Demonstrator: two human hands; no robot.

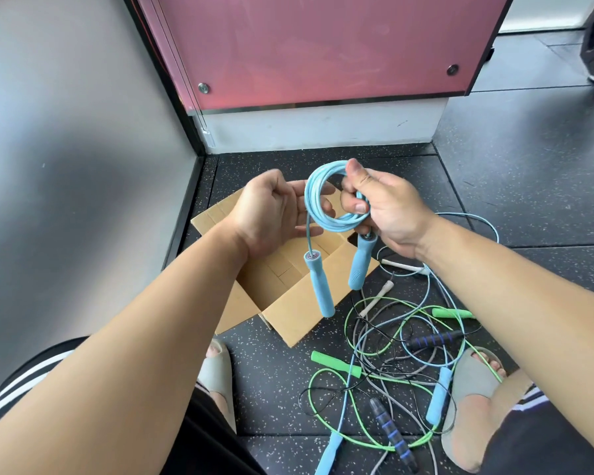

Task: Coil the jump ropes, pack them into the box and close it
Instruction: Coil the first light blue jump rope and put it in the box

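My right hand (388,207) grips the blue rope (326,214). My thumb and fingers curl round the right side of the coil and hold the loops together. The rope is wound up into a round ring, up in the air between my two hands. My left hand (271,210) is loose. Its fingers are spread and fairly straight, and they rest on the left side of the ring.

The rope's two blue handles (319,289) hang down from the ring, side by side, not touching. One hangs on a short bit of rope under my left hand. The other hangs right under my right hand.

The box (285,286) sits on the floor (494,186) just below the rope. Its flaps are open, and I see only brown card inside.

To the right of the box is a pile (391,351) of other ropes, all in a tangle on the floor. They are green, blue, grey and black. My feet in grey slippers (216,375) stand on each side of the pile.
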